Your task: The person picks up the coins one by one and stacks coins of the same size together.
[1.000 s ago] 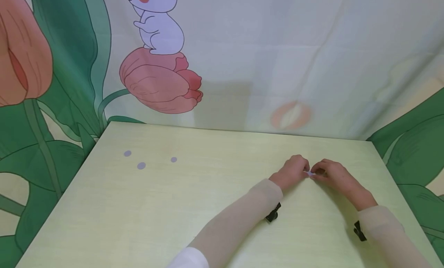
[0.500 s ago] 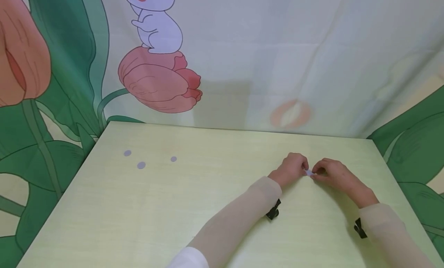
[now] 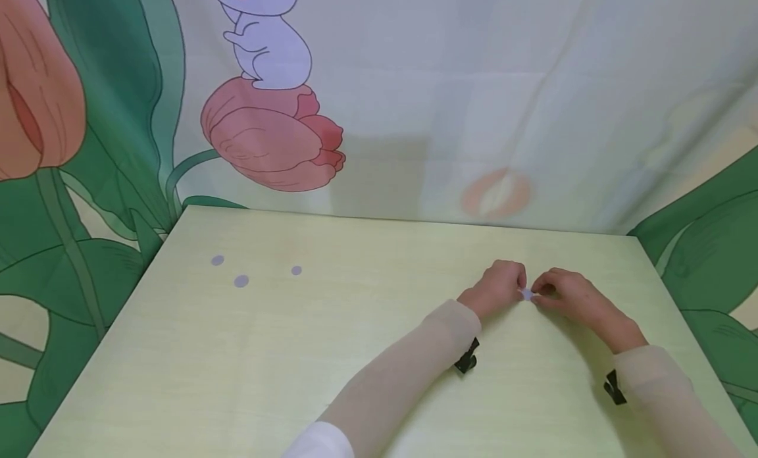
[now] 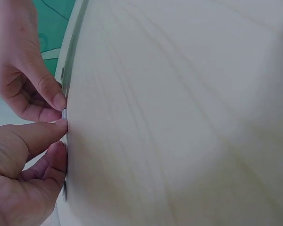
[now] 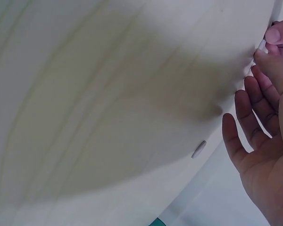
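At the right of the table, my left hand (image 3: 497, 290) and my right hand (image 3: 571, 297) meet over a small flat pale purple piece (image 3: 527, 294). Both pinch it between thumb and fingers from opposite sides, so its ends are covered and its full shape is hidden. In the left wrist view my left hand (image 4: 30, 165) is close to the camera, its thumb tip almost against that of my right hand (image 4: 30, 77). The right wrist view has my right hand (image 5: 264, 108) with its other fingers spread loosely, and part of my left hand (image 5: 280, 35) beyond.
Three round pale purple pieces lie flat at the table's left: a far one (image 3: 218, 260), a nearer one (image 3: 241, 281) and one further right (image 3: 297, 270). The pale yellow table (image 3: 296, 366) ends against a printed cloth backdrop (image 3: 379, 102).
Both hands stay almost in place with small shifts of the fingers. The purple piece between them has turned slightly. The round pieces have not moved on the table.
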The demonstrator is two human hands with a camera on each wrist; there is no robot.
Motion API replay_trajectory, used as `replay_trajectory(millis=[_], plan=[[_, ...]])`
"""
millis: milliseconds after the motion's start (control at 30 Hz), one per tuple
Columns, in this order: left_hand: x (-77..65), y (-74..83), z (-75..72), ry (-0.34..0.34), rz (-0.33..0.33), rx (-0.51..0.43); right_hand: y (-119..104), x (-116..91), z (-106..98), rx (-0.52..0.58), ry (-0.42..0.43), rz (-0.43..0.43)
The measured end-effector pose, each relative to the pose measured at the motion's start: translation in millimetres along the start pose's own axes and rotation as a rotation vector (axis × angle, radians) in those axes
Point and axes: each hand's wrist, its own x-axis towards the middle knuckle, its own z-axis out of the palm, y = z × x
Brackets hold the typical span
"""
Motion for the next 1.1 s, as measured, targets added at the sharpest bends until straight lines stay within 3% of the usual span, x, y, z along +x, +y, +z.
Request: replay_trajectory(millis=[333, 567, 967, 1100], plan=[[-2.6, 0.9, -3.2, -0.018, -0.019, 0.029, -6.7, 0.7, 2.3, 0.051, -0.019, 0.068], [-3.1, -4.3, -1.8, -0.02, 0.017, 0.054, -11.5, -0.2, 5.5, 0.073, -0.001, 0.079], [-2.3, -7.8, -1.9, -0.024, 0.06, -0.004, -14.6, 0.8, 4.3, 0.06, 0.0, 0.089], [-1.9, -8.6, -2.5, -0.028, 0.099, 0.048, -11.0, -2.2, 5.2, 0.059, 0.03, 0.049]])
